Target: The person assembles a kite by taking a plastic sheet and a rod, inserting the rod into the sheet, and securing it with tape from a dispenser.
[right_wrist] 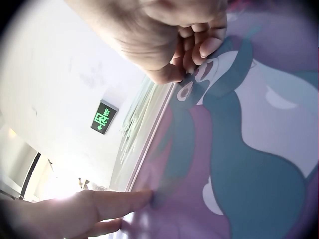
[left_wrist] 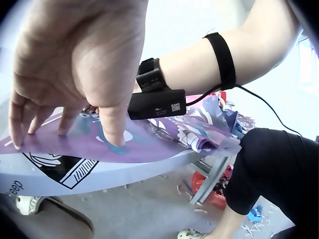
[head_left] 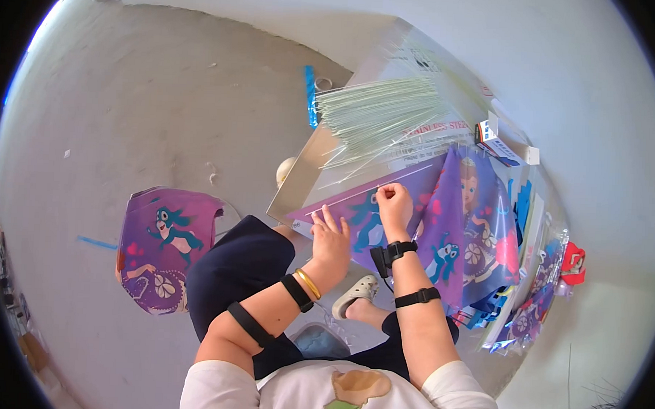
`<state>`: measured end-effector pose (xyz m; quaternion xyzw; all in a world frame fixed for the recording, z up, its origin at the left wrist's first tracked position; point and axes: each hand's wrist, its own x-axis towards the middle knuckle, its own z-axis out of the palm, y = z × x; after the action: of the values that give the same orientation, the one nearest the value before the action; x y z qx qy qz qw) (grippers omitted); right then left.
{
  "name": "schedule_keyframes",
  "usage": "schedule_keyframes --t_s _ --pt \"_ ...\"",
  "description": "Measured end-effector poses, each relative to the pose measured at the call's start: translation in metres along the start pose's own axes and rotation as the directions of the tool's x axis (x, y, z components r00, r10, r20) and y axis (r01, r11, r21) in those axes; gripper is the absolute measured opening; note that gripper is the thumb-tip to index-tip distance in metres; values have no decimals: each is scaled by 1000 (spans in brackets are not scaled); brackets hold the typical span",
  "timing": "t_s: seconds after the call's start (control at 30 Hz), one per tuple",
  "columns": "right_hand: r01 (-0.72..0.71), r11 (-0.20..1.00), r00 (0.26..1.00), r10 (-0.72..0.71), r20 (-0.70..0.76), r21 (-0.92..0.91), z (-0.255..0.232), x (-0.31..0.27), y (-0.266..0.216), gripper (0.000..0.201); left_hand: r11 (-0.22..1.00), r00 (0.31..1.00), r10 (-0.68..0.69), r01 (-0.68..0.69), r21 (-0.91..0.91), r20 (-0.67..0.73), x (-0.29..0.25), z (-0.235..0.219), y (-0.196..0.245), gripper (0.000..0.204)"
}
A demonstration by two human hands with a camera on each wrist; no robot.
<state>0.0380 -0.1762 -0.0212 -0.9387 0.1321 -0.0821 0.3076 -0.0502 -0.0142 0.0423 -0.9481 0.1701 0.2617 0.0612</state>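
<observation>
A thin purple sheet [head_left: 409, 231] printed with a blue-green cartoon animal [right_wrist: 234, 149] lies over the near edge of the table. Along its far edge runs a slim white rod [head_left: 414, 173]. My left hand [head_left: 331, 247] rests on the sheet's left end, fingers spread and fairly straight, fingertips right by the rod. Farther along the same edge, my right hand [head_left: 394, 207] has its fingers curled in and pinches the sheet's border, thumb against fingertips. Close up in the right wrist view, those fingertips sit beside the animal's eye; their grip hides part of the rod.
A bundle of pale thin rods [head_left: 383, 112] lies across the table's far side, near a small box [head_left: 502, 143]. More printed sheets [head_left: 480, 233] heap up at the right. Another purple printed piece [head_left: 167, 234] is on the floor at left. My knees are under the table edge.
</observation>
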Motion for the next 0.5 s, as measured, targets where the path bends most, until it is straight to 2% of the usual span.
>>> schedule_keyframes --t_s 0.07,0.3,0.37,0.43,0.5 --pt "-10 1000 1000 10 7 7 0 1 -1 15 1000 999 -28 28 -2 -29 3 7 2 88" --pt "-28 999 999 28 25 19 -1 1 0 15 1000 999 -24 23 -20 -23 3 3 1 84" --pt "52 999 999 -52 -18 -7 0 2 1 14 999 999 -28 28 -29 -23 2 2 1 84" --pt "28 1000 1000 -28 1 8 -2 1 0 15 999 999 -27 26 -40 -25 1 0 1 83" --pt "4 1000 1000 -4 15 19 -4 0 0 16 1000 999 0 -1 -7 -34 -3 -6 -1 65"
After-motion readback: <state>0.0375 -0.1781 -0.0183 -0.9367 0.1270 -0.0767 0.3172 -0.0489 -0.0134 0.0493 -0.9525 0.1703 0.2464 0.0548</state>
